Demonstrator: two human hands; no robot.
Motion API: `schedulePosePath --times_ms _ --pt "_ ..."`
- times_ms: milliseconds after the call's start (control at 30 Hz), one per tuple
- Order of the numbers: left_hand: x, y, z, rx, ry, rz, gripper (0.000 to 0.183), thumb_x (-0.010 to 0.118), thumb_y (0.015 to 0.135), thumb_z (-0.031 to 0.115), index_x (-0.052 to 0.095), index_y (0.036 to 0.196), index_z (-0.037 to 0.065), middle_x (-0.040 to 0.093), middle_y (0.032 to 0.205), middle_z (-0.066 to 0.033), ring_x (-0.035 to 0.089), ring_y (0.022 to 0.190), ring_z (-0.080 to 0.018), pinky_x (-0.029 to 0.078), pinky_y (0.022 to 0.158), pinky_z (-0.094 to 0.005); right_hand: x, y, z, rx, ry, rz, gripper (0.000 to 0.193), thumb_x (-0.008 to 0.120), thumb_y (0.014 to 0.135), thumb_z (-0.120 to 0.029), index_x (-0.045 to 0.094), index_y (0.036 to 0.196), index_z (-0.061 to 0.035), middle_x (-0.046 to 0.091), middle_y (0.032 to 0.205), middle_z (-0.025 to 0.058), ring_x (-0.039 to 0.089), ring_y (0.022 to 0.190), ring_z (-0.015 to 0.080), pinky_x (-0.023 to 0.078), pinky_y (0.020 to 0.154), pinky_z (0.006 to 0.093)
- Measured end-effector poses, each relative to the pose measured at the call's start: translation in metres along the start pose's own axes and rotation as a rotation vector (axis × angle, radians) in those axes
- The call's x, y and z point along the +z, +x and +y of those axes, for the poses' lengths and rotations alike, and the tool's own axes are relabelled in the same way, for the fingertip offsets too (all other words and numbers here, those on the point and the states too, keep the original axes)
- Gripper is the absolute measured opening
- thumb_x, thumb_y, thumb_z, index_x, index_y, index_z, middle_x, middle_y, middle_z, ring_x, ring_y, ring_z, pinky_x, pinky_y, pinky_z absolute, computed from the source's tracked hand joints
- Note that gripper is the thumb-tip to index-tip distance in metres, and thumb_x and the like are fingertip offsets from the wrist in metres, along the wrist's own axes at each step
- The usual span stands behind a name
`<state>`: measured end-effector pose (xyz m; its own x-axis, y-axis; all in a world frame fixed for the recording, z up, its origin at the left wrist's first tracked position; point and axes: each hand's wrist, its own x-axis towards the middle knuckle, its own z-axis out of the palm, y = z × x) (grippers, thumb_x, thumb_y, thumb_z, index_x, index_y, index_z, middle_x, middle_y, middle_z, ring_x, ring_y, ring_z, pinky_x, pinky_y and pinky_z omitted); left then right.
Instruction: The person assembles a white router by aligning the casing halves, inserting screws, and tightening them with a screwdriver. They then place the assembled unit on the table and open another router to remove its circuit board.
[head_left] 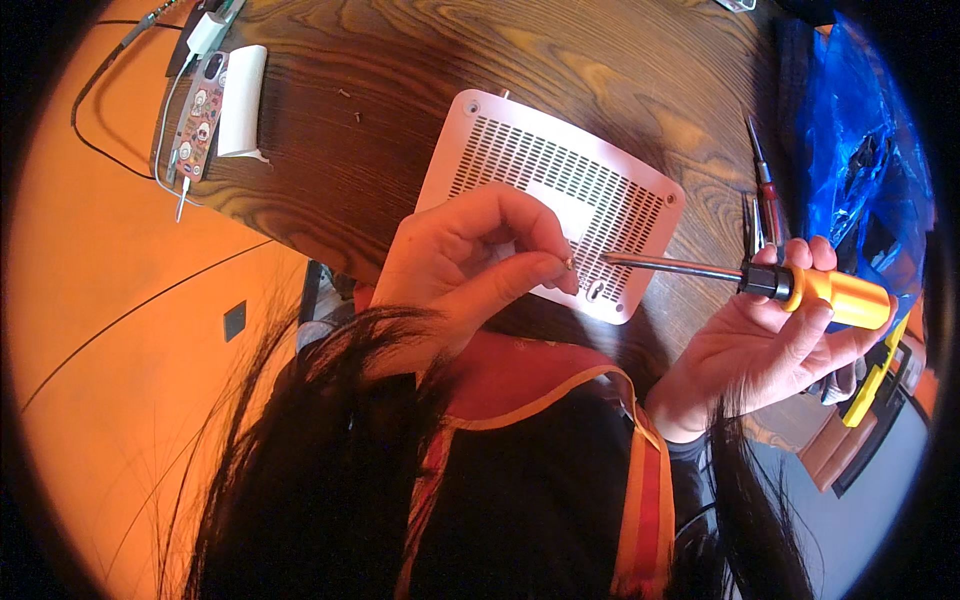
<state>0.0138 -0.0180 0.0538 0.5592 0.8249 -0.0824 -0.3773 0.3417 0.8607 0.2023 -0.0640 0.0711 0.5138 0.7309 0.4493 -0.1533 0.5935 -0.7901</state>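
My left hand (470, 255) is in front of a white vented casing (655, 188), its thumb and forefinger pinching a tiny brassy screw (570, 264). Around the yellow handle of a screwdriver (850, 300) are the fingers of my right hand (765, 345). The steel shaft points left, its tip a short way right of the screw and apart from it. The casing lies on the table with its slotted face up, round holes showing at several corners. Part of that face is hidden behind my left hand.
Two small screws (358, 118) lie on the wooden table (340, 200). At the left are a phone in a patterned case (200, 125), a white curved piece (242, 100) and cables. A red-handled screwdriver (768, 205) rests at the right beside a blue plastic bag (845, 130).
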Motion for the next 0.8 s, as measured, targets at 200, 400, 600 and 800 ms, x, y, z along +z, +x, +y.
schedulePosePath --times_ms 200,400,600,800 --pt "0.000 -0.002 -0.003 -0.061 0.012 0.000 0.010 0.055 0.082 -0.005 0.052 0.092 -0.005 0.056 0.086 -0.0092 0.058 0.083 -0.0151 0.048 0.077 -0.0275 0.004 -0.002 -0.002 0.068 -0.093 0.158 0.065 0.055 0.085 -0.009 0.021 0.135 -0.0329 0.055 0.102 0.0198 0.060 0.080 0.0262 0.055 0.061 0.0384" --pt "0.001 0.000 -0.004 -0.066 0.071 -0.018 0.011 0.055 0.083 -0.003 0.052 0.092 -0.004 0.056 0.086 -0.0091 0.057 0.083 -0.0157 0.048 0.078 -0.0278 0.003 -0.004 0.000 0.038 -0.143 0.111 0.071 0.056 0.084 -0.005 0.017 0.136 -0.0342 0.054 0.098 0.0209 0.060 0.075 0.0265 0.056 0.059 0.0379" --pt "0.006 -0.001 0.000 -0.065 0.228 0.029 0.003 0.051 0.084 -0.002 0.052 0.087 -0.001 0.056 0.080 -0.0075 0.055 0.076 -0.0135 0.045 0.073 -0.0255 0.002 -0.005 0.001 -0.109 -0.055 -0.009 0.077 0.057 0.085 -0.008 0.008 0.138 -0.0348 0.051 0.099 0.0234 0.060 0.076 0.0276 0.057 0.062 0.0382" --pt "0.006 0.003 -0.003 -0.151 0.066 0.047 0.004 0.050 0.085 -0.002 0.052 0.087 -0.001 0.055 0.078 -0.0060 0.054 0.075 -0.0126 0.044 0.071 -0.0241 -0.009 -0.010 0.003 -0.182 -0.114 -0.020 0.078 0.058 0.085 -0.010 0.007 0.138 -0.0345 0.049 0.101 0.0236 0.059 0.076 0.0280 0.057 0.062 0.0384"
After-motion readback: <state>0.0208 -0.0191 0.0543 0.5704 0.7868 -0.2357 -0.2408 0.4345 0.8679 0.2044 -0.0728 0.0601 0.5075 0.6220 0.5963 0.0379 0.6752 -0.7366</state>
